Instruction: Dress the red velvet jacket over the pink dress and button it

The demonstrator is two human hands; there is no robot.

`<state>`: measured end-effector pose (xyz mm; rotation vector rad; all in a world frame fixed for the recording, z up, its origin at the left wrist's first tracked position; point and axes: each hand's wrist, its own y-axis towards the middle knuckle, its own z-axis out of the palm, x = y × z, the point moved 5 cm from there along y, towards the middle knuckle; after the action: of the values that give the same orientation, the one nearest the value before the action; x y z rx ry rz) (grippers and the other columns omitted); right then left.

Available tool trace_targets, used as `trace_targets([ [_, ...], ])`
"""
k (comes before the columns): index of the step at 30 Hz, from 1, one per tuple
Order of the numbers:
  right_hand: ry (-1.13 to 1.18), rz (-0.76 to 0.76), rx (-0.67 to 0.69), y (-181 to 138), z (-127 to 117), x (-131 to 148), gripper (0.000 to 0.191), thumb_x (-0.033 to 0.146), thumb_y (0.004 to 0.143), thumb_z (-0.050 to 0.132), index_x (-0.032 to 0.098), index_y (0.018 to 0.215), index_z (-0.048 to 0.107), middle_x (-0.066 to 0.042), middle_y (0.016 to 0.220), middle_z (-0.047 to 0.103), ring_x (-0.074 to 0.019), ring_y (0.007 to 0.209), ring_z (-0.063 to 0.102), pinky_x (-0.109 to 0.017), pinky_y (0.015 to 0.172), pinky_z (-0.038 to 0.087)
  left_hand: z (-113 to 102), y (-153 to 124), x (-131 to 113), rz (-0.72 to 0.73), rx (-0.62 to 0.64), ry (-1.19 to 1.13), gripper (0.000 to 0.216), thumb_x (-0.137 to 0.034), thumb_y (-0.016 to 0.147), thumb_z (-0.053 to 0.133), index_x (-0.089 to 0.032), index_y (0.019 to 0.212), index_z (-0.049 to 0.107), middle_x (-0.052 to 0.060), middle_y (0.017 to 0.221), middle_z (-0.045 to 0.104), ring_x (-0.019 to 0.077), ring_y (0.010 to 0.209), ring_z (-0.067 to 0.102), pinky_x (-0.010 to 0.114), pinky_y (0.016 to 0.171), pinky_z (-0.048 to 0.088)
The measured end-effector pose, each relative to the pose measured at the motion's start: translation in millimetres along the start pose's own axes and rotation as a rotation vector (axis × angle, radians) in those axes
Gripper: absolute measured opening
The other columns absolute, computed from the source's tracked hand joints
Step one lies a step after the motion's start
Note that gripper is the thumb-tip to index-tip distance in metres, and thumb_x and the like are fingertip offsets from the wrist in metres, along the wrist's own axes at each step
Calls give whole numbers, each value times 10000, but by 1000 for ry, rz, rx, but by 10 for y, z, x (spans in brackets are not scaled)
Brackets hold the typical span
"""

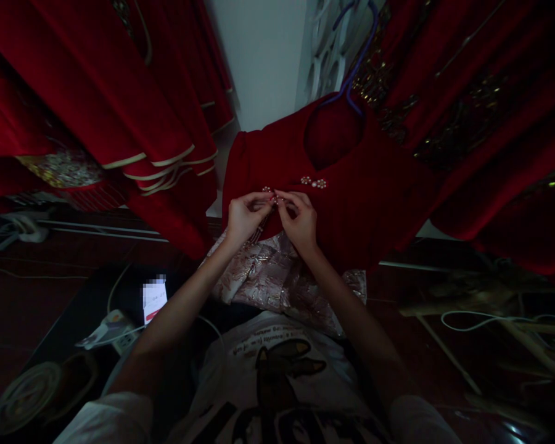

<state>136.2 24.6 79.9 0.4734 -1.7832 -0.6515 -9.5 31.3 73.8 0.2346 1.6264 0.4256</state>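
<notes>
A red garment (351,203) hangs by its neck opening from a purple hanger (361,55) in front of me. My left hand (247,216) and my right hand (300,221) meet at its front, fingertips pinched together. Between them is a small beaded fastener (274,199), mostly covered by the fingers. A matching pearl-and-bead fastener (314,182) lies on the cloth just above and to the right. Short bead strands (258,233) dangle under my left hand. Shiny pinkish brocade fabric (277,271) spreads below both hands, over my lap.
Red garments with pale trim (161,154) hang at the left, and sequined red ones (481,123) at the right. A lit phone (154,302) and a power strip (118,330) lie on a dark surface at the left. Wooden pieces with a white cord (490,317) are at the lower right.
</notes>
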Motion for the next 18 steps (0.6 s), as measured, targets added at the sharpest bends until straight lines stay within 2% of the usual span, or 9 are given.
trace_targets([
  [5,-21,28,-29,46,-33,0,165,246,915,585,224,1010,719,-49,988,647,-132,854,640,-291,800,576,-33,23,7,-9,54,20,264,-260,742,735,-107,957,754,93,940,771,150,790,727,280,803,597],
  [11,-17,44,-13,17,-49,38,128,224,907,590,224,953,709,-40,975,649,-133,852,644,-301,814,578,-102,69,-4,30,135,80,201,-226,731,734,-127,903,762,75,884,766,145,770,715,280,777,588],
  [15,12,72,-8,22,-39,18,115,249,906,593,221,943,698,-42,982,651,-137,872,653,-303,823,588,-70,121,20,70,195,124,174,-225,755,718,-128,900,725,72,890,742,138,802,699,270,781,571],
  [18,68,87,58,3,-39,22,152,279,913,581,213,995,689,-57,1036,655,-140,908,666,-295,828,598,-73,134,47,76,134,134,270,-233,764,723,-136,1003,644,54,890,701,118,784,669,237,725,552],
])
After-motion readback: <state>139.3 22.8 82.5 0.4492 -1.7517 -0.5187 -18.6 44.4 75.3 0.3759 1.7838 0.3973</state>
